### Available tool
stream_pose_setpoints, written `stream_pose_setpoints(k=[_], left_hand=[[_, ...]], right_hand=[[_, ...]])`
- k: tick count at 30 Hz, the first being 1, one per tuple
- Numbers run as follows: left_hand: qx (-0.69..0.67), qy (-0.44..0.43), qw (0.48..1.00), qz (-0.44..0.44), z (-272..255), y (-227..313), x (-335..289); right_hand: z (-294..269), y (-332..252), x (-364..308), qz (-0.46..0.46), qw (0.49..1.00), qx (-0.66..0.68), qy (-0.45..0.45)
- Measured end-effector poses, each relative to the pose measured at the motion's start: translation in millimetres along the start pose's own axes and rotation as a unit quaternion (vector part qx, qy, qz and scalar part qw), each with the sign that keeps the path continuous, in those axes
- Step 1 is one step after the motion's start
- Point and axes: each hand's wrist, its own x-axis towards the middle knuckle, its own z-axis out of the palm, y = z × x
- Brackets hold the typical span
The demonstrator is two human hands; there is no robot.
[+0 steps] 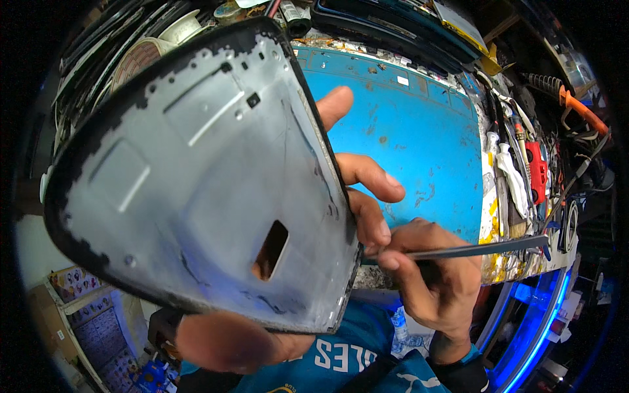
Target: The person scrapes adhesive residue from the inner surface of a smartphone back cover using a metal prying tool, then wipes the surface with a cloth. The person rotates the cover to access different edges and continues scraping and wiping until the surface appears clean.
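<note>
A flat silver-grey panel with worn black edges, probably a phone or tablet frame, is held up close and tilted. It has a rectangular cutout near its lower right part and shallow recesses on the left. My left hand is closed around it, thumb at the lower edge and fingertips past the right edge; the palm is hidden behind it. At the panel's lower right edge, my right hand pinches a thin flat grey metal strip. The strip points right, and its inner end is hidden at the fingers.
A stained blue work mat covers the bench behind the panel. Along its right side lie brushes, hand tools and a red tool. An orange-handled tool is farther right. Wire spools and stacked panels crowd the far left.
</note>
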Motion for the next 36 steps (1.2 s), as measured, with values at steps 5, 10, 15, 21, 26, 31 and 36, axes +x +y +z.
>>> stream_pose_setpoints(k=[5, 10, 15, 21, 26, 31, 36], left_hand=[[-0.018, 0.044, 0.999, -0.012, 7, 3, -4], [-0.016, 0.026, 0.999, -0.019, 5, 5, 0], [0.011, 0.036, 0.999, -0.012, 6, 4, -2], [0.028, 0.035, 0.998, 0.035, -2, -6, -10], [0.059, 0.034, 0.996, 0.056, 1, -11, -8], [0.025, 0.075, 0.993, 0.083, 12, -17, -10], [0.068, 0.075, 0.994, 0.04, -1, -8, -11]], right_hand=[[-4, 1, -3, 0.015, 1.0, 0.002, -0.008], [-3, 5, -5, 0.028, 0.997, 0.073, -0.009], [-5, 6, -5, 0.01, 0.994, 0.112, -0.015], [-5, 6, -6, 0.009, 0.997, 0.066, -0.026], [-4, 7, -4, -0.009, 0.998, 0.065, -0.017], [1, 6, -1, 0.002, 0.999, 0.029, 0.032], [1, 5, 1, 0.017, 0.999, 0.035, 0.031]])
